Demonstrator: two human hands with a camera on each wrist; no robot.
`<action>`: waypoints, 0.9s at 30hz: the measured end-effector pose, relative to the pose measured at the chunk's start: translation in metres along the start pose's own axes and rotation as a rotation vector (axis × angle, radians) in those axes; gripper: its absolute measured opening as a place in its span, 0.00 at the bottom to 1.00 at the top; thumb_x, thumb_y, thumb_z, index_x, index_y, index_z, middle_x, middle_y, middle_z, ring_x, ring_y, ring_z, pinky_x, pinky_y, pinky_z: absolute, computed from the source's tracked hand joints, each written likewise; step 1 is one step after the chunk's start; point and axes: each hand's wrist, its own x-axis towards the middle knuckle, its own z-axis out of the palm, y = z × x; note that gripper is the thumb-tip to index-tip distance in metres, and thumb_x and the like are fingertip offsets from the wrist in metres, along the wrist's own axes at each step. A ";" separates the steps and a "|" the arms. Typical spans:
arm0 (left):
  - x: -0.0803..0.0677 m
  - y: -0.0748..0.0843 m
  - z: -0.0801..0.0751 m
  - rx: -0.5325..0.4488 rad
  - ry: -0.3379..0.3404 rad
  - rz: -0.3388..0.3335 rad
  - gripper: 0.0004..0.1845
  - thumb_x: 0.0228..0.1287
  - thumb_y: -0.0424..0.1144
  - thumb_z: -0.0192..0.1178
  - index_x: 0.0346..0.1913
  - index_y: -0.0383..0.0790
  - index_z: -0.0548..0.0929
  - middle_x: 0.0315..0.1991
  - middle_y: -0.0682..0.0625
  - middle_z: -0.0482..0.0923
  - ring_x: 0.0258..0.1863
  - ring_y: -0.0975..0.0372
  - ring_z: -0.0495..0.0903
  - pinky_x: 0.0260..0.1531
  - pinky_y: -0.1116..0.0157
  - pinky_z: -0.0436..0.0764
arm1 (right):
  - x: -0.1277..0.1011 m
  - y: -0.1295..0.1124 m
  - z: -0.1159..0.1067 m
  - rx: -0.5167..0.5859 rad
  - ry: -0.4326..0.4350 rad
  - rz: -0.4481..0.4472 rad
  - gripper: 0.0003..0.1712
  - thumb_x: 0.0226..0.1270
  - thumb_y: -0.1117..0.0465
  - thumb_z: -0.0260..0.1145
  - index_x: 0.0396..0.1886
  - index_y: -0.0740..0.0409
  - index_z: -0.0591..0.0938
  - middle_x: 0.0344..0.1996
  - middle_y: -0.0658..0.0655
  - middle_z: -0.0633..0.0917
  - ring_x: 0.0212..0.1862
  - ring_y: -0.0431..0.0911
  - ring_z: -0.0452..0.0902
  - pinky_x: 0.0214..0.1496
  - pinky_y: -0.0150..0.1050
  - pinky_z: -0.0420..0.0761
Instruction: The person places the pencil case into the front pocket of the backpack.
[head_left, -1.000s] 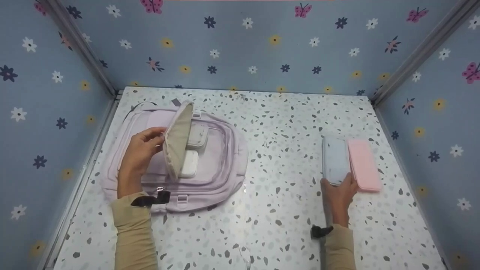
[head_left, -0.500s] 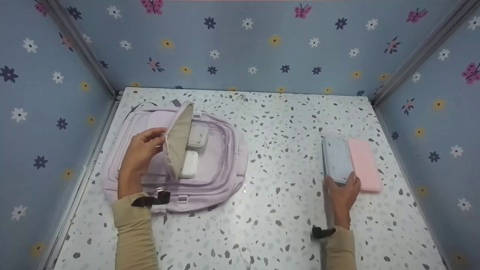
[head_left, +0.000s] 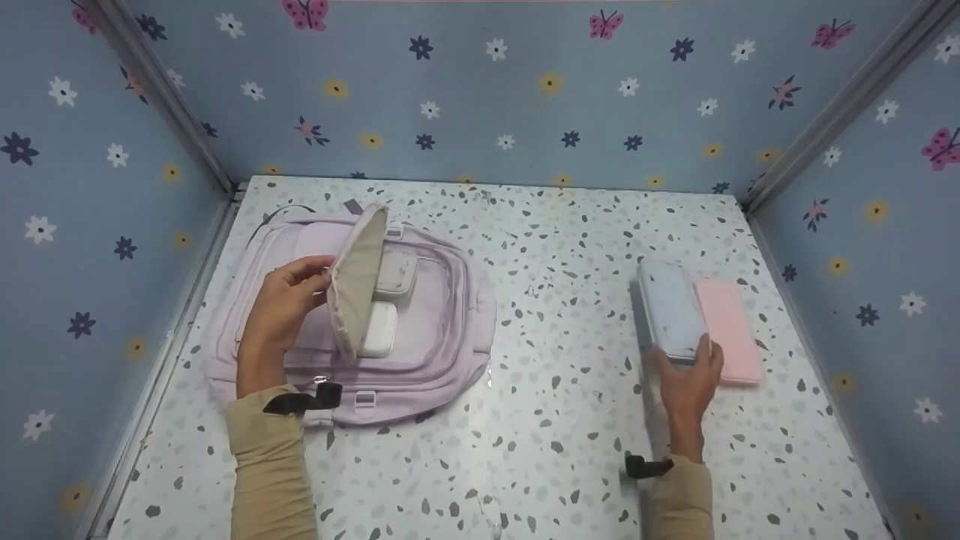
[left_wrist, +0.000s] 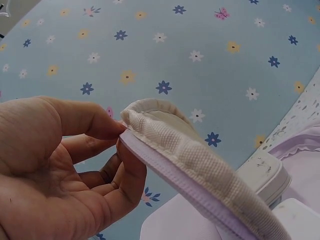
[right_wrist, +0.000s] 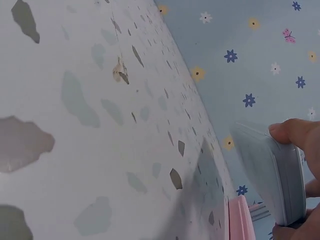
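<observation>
A lilac backpack (head_left: 424, 334) lies flat on the left of the table, its front pocket unzipped. My left hand (head_left: 274, 315) pinches the edge of the beige-lined pocket flap (head_left: 356, 281) between thumb and fingers and holds it up. Inside the pocket sit two white rounded boxes, the nearer box (head_left: 379, 330) and the farther box (head_left: 397, 271), both partly behind the flap. On the right, my right hand (head_left: 686, 386) grips a light blue rectangular case (head_left: 671, 307) by its near end. In the right wrist view this case (right_wrist: 282, 175) is raised and tilted above the table.
Beside the blue case lies a pink rectangular case (head_left: 731, 334), partly overlapped by it. Speckled white tabletop (head_left: 555, 315) stretches between backpack and cases. Flower-patterned panels (head_left: 495, 90) wall in the back and both sides.
My right hand has lifted the light blue case off the table, its far end rising and shifting slightly left. The left hand and flap have stayed in place.
</observation>
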 end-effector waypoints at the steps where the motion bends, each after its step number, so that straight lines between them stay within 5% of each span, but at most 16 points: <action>1: 0.000 0.000 0.000 -0.003 0.002 -0.004 0.15 0.69 0.30 0.51 0.56 0.30 0.74 0.41 0.55 0.77 0.40 0.66 0.78 0.42 0.73 0.80 | 0.000 -0.001 0.000 -0.001 0.011 -0.019 0.51 0.59 0.52 0.70 0.75 0.61 0.53 0.70 0.65 0.57 0.71 0.59 0.54 0.74 0.52 0.55; 11: -0.001 0.001 0.000 0.041 0.003 -0.007 0.19 0.69 0.32 0.51 0.59 0.27 0.72 0.43 0.55 0.76 0.42 0.66 0.78 0.43 0.73 0.79 | -0.004 -0.020 -0.002 0.062 0.050 -0.148 0.48 0.56 0.56 0.73 0.72 0.61 0.60 0.66 0.64 0.62 0.66 0.55 0.61 0.71 0.52 0.62; 19: -0.001 0.001 0.000 0.016 -0.003 0.000 0.19 0.70 0.31 0.51 0.59 0.25 0.71 0.43 0.54 0.76 0.42 0.66 0.78 0.43 0.73 0.80 | -0.006 -0.036 -0.004 0.115 0.006 -0.189 0.49 0.55 0.57 0.74 0.73 0.61 0.59 0.69 0.63 0.60 0.70 0.56 0.58 0.73 0.51 0.58; 27: -0.002 0.002 0.002 0.064 0.006 -0.005 0.18 0.70 0.32 0.51 0.60 0.26 0.72 0.43 0.55 0.76 0.42 0.66 0.78 0.43 0.74 0.79 | -0.011 -0.049 0.000 0.189 0.003 -0.327 0.48 0.51 0.62 0.76 0.70 0.65 0.63 0.67 0.66 0.62 0.69 0.55 0.58 0.73 0.50 0.58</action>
